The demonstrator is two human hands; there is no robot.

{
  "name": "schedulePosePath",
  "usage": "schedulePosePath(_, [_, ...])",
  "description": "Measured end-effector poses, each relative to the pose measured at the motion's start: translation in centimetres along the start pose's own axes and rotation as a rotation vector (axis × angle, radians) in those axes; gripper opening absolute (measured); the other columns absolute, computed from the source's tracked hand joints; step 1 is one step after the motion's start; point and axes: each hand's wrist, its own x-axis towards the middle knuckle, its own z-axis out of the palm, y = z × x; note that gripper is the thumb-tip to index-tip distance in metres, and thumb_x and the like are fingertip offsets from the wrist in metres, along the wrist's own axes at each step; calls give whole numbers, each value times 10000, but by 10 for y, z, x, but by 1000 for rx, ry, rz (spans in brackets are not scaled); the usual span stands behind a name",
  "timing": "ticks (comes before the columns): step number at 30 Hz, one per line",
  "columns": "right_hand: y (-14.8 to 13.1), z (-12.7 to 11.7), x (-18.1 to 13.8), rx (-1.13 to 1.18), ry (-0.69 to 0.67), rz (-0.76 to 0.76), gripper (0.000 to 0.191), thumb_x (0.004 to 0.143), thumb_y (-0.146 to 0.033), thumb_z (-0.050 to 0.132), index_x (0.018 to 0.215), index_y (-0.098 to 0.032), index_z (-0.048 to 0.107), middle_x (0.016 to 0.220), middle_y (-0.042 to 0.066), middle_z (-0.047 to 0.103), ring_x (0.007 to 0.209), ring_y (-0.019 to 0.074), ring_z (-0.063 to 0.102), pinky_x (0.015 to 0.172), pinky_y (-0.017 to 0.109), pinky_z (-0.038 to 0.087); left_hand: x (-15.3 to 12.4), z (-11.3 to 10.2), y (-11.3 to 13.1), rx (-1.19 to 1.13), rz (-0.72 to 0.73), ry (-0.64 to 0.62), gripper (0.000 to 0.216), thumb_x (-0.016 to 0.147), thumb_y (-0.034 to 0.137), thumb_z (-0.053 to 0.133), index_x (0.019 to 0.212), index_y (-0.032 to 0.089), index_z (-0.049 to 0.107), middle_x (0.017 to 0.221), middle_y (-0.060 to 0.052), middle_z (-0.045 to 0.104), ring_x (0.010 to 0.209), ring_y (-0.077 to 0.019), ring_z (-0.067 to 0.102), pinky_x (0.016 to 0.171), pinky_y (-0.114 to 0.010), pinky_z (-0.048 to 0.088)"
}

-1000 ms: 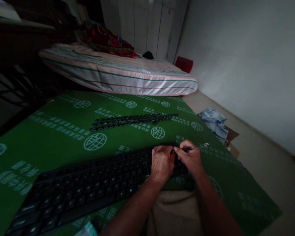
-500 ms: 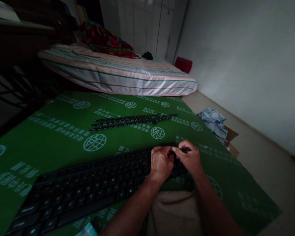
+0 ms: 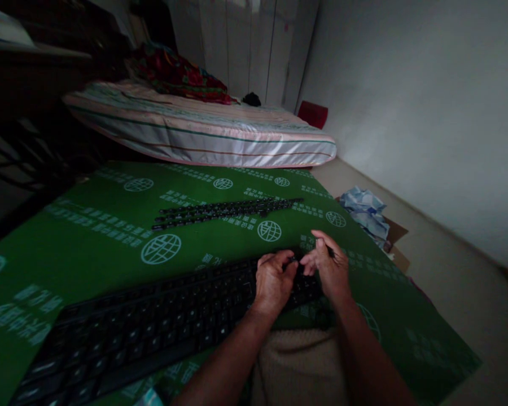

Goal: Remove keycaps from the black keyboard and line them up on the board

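Note:
A black keyboard (image 3: 152, 316) lies at a slant on the green printed board, its right part beneath my hands. My left hand (image 3: 275, 279) is over that part, thumb and forefinger pinching a small dark piece (image 3: 293, 259) that looks like a keycap. Just to the right, my right hand (image 3: 331, 268) is raised with thumb and forefinger lifted. A slim dark tool (image 3: 331, 252) is tucked in it; most of it is hidden, so its kind cannot be made out. Beyond the keyboard, small black keycaps (image 3: 220, 211) lie in several long rows.
The green board (image 3: 97, 248) spreads around the keyboard. A bed with a striped sheet (image 3: 220, 138) stands past its far edge. Crumpled blue-white packaging (image 3: 366, 211) and cardboard lie on the floor at right, near the wall. A pale blue packet (image 3: 150, 397) is at the bottom edge.
My right hand has drawn back from my left and opened its thumb and forefinger. The left pinch has stayed in nearly the same place, with the small piece now visible.

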Motion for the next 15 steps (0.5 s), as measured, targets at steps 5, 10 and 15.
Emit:
schedulePosePath(5, [3, -3, 1, -79, -68, -113, 219, 829, -344, 519, 951, -179, 596, 668, 25, 677, 512, 132, 619, 491, 251, 507, 1, 2, -2, -37, -21, 12, 175, 719, 155, 653, 889, 177, 688, 749, -33, 692, 744, -176, 636, 729, -294, 500])
schedulePosePath(10, [4, -4, 1, -231, -212, -277, 65, 770, -209, 576, 813, -206, 625, 862, 52, 704, 823, 179, 661, 762, 324, 521, 1, 2, -3, -82, -12, 30, 189, 706, 120, 648, 881, 179, 689, 750, -23, 688, 712, -160, 637, 702, -271, 509])
schedulePosePath(15, [4, -5, 1, -289, -224, -290, 76, 757, -203, 586, 811, -208, 639, 867, 39, 706, 828, 172, 660, 766, 304, 515, 0, 3, -5, -90, 23, 49, 221, 687, 70, 633, 870, 180, 690, 717, -11, 682, 692, -153, 636, 689, -260, 510])
